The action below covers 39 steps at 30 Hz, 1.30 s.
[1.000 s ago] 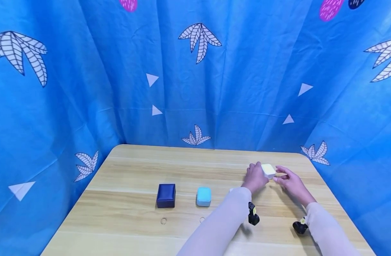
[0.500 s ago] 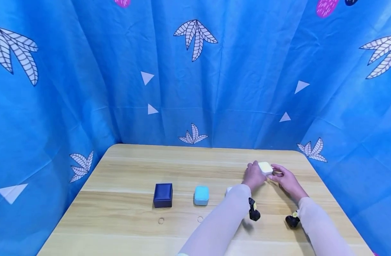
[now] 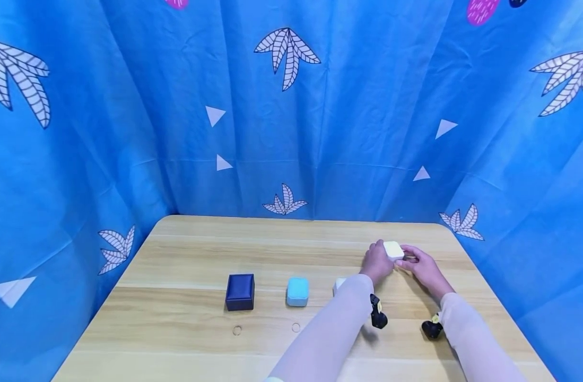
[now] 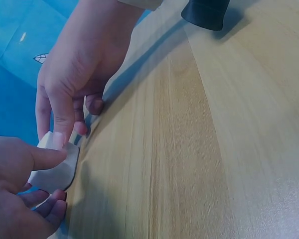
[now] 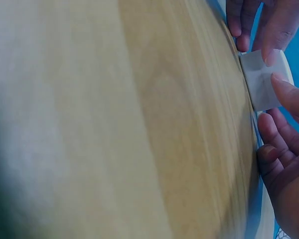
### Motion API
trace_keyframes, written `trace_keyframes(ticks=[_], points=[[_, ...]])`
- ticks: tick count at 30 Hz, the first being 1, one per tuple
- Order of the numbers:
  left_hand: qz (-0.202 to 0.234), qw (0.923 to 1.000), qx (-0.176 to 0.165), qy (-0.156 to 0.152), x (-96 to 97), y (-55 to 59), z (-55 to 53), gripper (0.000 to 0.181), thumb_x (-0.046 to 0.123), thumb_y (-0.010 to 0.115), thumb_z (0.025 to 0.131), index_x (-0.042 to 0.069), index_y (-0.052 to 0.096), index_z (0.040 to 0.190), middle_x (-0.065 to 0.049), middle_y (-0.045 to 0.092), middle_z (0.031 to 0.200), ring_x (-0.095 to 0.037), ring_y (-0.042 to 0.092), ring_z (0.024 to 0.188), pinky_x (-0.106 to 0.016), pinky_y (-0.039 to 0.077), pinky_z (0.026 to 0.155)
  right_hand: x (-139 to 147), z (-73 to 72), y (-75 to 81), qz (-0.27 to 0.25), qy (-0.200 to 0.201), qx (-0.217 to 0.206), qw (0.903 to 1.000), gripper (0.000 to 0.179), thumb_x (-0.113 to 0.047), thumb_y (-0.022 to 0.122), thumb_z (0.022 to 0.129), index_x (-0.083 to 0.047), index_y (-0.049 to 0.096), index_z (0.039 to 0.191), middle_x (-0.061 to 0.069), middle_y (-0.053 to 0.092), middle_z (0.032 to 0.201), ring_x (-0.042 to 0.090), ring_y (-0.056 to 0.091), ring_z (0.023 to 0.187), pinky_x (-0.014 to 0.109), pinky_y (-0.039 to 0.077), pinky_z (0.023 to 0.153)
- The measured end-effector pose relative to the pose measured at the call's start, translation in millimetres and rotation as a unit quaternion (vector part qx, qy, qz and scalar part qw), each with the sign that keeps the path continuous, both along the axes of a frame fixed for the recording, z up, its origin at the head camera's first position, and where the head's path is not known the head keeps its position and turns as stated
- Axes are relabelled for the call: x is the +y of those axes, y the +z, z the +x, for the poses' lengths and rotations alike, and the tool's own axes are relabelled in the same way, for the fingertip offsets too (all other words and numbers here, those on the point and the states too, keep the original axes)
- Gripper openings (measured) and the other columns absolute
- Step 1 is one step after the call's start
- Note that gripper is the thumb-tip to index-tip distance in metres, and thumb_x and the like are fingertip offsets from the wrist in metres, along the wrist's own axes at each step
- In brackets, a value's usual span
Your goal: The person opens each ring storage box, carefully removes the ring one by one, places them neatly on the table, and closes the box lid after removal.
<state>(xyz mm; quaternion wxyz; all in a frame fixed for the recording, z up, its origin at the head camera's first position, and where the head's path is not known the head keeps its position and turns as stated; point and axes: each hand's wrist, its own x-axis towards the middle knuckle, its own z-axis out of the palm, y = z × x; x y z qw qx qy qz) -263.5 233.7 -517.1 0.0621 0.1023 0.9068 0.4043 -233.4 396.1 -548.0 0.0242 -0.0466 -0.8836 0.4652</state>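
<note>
A small white ring box [image 3: 393, 250] stands near the far right of the table, between both hands. My left hand [image 3: 378, 262] grips its left side, and in the left wrist view the thumb lies across the near face of the box [image 4: 60, 172]. From the other side my right hand [image 3: 426, 271] pinches the box, its thumb on the near face and the fingers curved behind. In the right wrist view, both thumb tips press close together on the box [image 5: 261, 89]. Its lid looks down.
A dark blue box [image 3: 240, 292] and a turquoise box [image 3: 298, 292] stand to the left, with a ring [image 3: 237, 330] and another ring [image 3: 296, 327] in front. The left sleeve [image 3: 324, 329] partly covers another white box [image 3: 338, 284]. A blue curtain [image 3: 358, 132] surrounds the table [image 3: 186, 254].
My right hand has moved left and taken hold of the box, from which its fingers were apart a second ago. My left hand keeps its grip. The head view has shifted slightly.
</note>
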Motion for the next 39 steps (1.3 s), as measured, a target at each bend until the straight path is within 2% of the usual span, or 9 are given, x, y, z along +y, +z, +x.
trace_keyframes(ticks=[2,6,11,14,18,22,28,33,39], points=[[0.005,1.0,-0.007,0.003,0.3,-0.1,-0.1,0.067,0.012,0.085,0.075,0.013,0.057,0.135,-0.005,0.065,0.113,-0.021,0.064,0.099,-0.033,0.053,0.093,0,0.7,0.2,-0.002,-0.004,-0.001,1.0,0.067,-0.026,0.07,0.095,0.0,0.042,0.15,0.029,0.054,0.14,0.043,0.056,0.124,0.038,0.046,0.1],[0.011,0.9999,-0.01,0.007,1.0,-1.2,-0.7,0.064,0.015,0.086,0.076,0.013,0.058,0.134,-0.004,0.065,0.112,-0.021,0.064,0.099,-0.032,0.053,0.093,0,2.2,0.5,-0.004,-0.009,0.002,0.9999,0.063,-0.025,0.071,0.094,0.001,0.046,0.146,0.028,0.058,0.135,0.04,0.058,0.121,0.024,0.048,0.09],[0.017,0.9998,-0.003,-0.001,-1.4,-3.3,-2.1,0.06,0.013,0.086,0.075,0.012,0.061,0.129,-0.003,0.066,0.109,-0.02,0.065,0.096,-0.031,0.053,0.092,1,3.2,1.1,-0.004,-0.017,-0.009,0.9998,0.062,-0.026,0.072,0.094,0.0,0.048,0.144,0.027,0.058,0.136,0.026,0.063,0.106,0.02,0.048,0.08],[0.017,0.9998,-0.003,-0.011,-2.9,-3.1,-3.0,0.057,0.009,0.085,0.076,0.012,0.062,0.128,-0.002,0.066,0.107,-0.018,0.064,0.095,-0.03,0.053,0.092,2,4.8,3.4,-0.041,-0.012,-0.03,0.9986,0.066,-0.024,0.072,0.094,-0.002,0.042,0.149,0.028,0.051,0.144,0.016,0.062,0.087,0.024,0.049,0.067],[0.019,0.9996,-0.009,-0.021,-4.1,0.0,-3.9,0.054,0.007,0.085,0.075,0.013,0.063,0.125,-0.002,0.067,0.105,-0.016,0.064,0.092,-0.028,0.052,0.091,2,6.7,7.5,-0.096,0.012,-0.041,0.9945,0.078,-0.016,0.07,0.094,-0.006,0.027,0.158,0.028,0.036,0.156,0.015,0.064,0.075,0.028,0.049,0.055],[0.019,0.9992,-0.026,-0.023,-4.8,2.9,-2.3,0.055,0.005,0.085,0.074,0.014,0.064,0.124,-0.001,0.068,0.103,-0.015,0.063,0.089,-0.027,0.052,0.088,5,7.8,9.1,-0.094,0.032,-0.042,0.9941,0.084,-0.017,0.072,0.092,-0.008,0.023,0.16,0.029,0.03,0.158,0.016,0.064,0.072,0.027,0.049,0.053],[0.036,0.9981,-0.046,-0.022,-4.9,1.6,3.8,0.054,0.003,0.084,0.073,0.015,0.064,0.122,0.0,0.068,0.101,-0.015,0.06,0.084,-0.029,0.051,0.084,8,12.6,8.5,-0.066,0.035,-0.047,0.9961,0.081,-0.024,0.074,0.091,-0.005,0.031,0.157,0.028,0.039,0.152,0.016,0.06,0.066,0.027,0.046,0.052],[0.042,0.9979,-0.047,-0.013,-7.5,3.7,12.1,0.055,0.003,0.084,0.072,0.016,0.065,0.121,0.001,0.068,0.099,-0.015,0.059,0.085,-0.03,0.05,0.084,7,16.8,8.3,-0.056,0.036,-0.049,0.9966,0.078,-0.025,0.074,0.092,-0.004,0.035,0.155,0.027,0.044,0.148,0.015,0.061,0.068,0.027,0.049,0.056],[0.031,0.9989,-0.035,-0.002,-9.7,2.2,22.7,0.058,0.004,0.085,0.07,0.017,0.066,0.123,0.0,0.069,0.1,-0.017,0.06,0.086,-0.03,0.05,0.081,3,23.1,8.0,-0.055,0.036,-0.052,0.9965,0.077,-0.023,0.074,0.092,-0.001,0.035,0.154,0.029,0.057,0.128,0.013,0.059,0.069,0.027,0.053,0.062]])
